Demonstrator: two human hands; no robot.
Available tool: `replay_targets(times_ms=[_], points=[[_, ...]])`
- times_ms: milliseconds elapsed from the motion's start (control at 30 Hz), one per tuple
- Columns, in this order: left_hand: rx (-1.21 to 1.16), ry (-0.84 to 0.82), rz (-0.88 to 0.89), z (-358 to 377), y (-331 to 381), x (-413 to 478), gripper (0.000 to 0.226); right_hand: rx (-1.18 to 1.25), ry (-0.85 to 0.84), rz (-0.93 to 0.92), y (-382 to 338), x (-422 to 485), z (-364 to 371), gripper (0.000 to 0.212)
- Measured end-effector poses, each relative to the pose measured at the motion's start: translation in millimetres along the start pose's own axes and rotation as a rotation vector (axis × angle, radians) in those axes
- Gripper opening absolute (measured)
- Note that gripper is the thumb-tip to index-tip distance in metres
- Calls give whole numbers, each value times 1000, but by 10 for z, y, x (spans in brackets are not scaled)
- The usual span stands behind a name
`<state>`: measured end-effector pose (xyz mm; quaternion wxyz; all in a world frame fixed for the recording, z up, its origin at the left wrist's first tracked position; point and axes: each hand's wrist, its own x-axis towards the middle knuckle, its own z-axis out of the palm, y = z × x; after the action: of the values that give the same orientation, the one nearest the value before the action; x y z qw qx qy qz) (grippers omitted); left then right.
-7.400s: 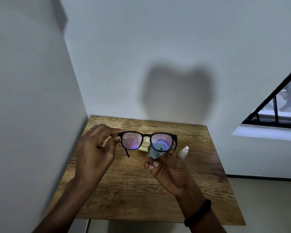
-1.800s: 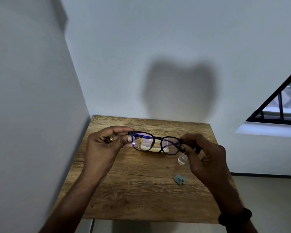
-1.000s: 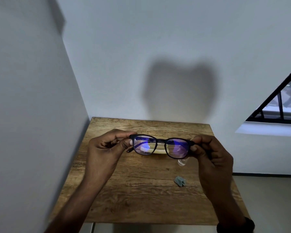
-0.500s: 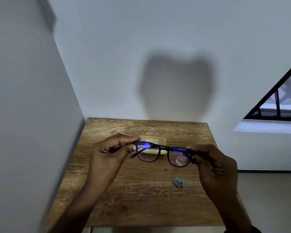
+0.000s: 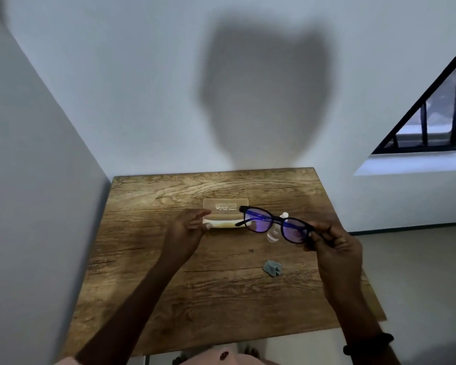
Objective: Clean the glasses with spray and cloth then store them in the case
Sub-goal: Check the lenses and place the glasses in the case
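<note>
A: Where do you stand?

B: Your left hand [image 5: 187,229] is loosely open at the beige rectangular case [image 5: 225,213], lid up, on the wooden surface [image 5: 221,299]. Your right hand [image 5: 332,248] pinches the black-framed glasses [image 5: 273,224] by one end, above the clear spray bottle [image 5: 274,234].

A: And left to do?

B: The grey cloth [image 5: 272,268] lies put down, so cleaning looks finished; storing is left.
</note>
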<state>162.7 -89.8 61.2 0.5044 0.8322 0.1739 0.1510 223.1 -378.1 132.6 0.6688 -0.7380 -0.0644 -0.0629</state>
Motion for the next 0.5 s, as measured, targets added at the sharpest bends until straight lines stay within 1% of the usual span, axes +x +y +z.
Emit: replay_targets(times_ms=[67, 233, 300, 400, 500], points=[[172, -44, -11, 156, -281, 130, 37, -21, 11, 46, 151, 25, -6, 25], [400, -174, -36, 406, -590, 305, 43, -39, -2, 179, 504, 43, 27, 25], [430, -185, -28, 428, -621, 332, 36, -40, -5, 219, 602, 35, 66, 26], [423, -157, 3, 411, -645, 316, 20, -45, -28, 276, 737, 3, 180, 27], [409, -125, -7, 335, -708, 168, 16, -44, -53, 332, 876, -50, 350, 21]])
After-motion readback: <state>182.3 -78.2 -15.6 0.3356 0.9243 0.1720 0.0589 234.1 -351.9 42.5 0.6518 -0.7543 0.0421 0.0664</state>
